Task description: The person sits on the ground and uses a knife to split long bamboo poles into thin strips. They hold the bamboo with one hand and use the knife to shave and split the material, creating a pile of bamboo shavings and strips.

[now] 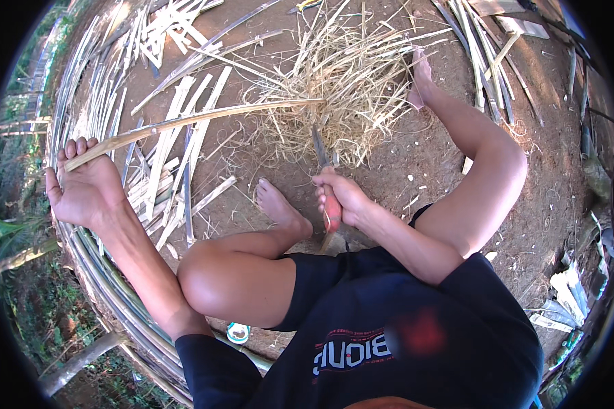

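My left hand (89, 183) is palm up at the left, fingertips curled at the edge of a long pale bamboo strip (184, 120). One end of the strip lies across the fingers, with the thumb held away from it. Its far end reaches over a heap of thin shavings (334, 75) in front of me. Between my knees, my right hand (344, 196) is closed round the red handle of a knife (319, 146). The dark blade points away from me, towards the shavings, and sits just below the strip's far end.
Split bamboo strips (174, 153) lie in piles on the dirt floor at the left, with more strips (484, 58) at the far right. Long poles (109, 279) curve along the left edge. A small white-and-green container (238, 332) stands by my left thigh. Pale scraps (566, 293) lie at the right.
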Action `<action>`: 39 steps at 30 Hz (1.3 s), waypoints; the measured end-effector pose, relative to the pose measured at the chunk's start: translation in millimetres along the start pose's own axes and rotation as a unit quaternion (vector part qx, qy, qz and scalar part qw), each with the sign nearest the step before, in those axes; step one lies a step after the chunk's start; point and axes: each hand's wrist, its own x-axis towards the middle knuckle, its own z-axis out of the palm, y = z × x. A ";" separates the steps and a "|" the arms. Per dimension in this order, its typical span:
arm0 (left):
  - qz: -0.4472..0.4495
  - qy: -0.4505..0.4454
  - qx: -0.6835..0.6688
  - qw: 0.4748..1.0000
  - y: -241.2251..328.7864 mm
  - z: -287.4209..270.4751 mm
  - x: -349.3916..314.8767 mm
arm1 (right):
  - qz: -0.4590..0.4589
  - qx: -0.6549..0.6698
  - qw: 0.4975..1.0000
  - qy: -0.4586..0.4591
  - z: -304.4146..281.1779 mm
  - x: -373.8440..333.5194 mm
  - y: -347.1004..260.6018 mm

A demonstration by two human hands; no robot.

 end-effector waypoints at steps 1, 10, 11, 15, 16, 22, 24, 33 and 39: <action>-0.016 -0.016 -0.020 1.000 1.6 -0.5 -0.5 | -0.011 -0.023 1.000 0.001 1.3 -17.0 -1.0; -0.060 -0.222 -0.018 0.973 -8.6 10.4 1.5 | -0.236 -0.347 0.906 0.043 8.3 -74.6 -7.3; -0.019 -0.176 0.041 0.983 -11.5 15.5 -1.9 | -0.245 -0.359 0.900 0.045 11.6 -68.0 -15.6; 0.103 -0.065 0.219 0.968 -21.5 34.0 -21.5 | -0.296 -0.425 0.854 0.037 37.7 -58.5 -24.0; 0.114 -0.053 0.234 0.964 -22.7 35.7 -22.4 | -0.365 -0.472 0.802 0.024 39.8 -53.8 -19.3; 0.141 -0.076 0.205 0.966 -34.5 27.3 -13.5 | -0.331 -0.551 0.765 0.019 47.3 -26.2 -26.5; 0.127 -0.064 0.186 0.972 -35.7 29.5 -17.9 | -0.255 -0.562 0.783 0.078 33.2 1.9 -34.0; 0.114 -0.056 0.197 0.972 -40.0 -5.4 -2.3 | -0.253 -0.627 0.734 0.066 3.3 42.7 -39.4; 0.094 -0.066 0.193 0.974 -32.6 -23.5 1.3 | -0.123 -0.574 0.791 0.171 -61.4 97.7 -82.0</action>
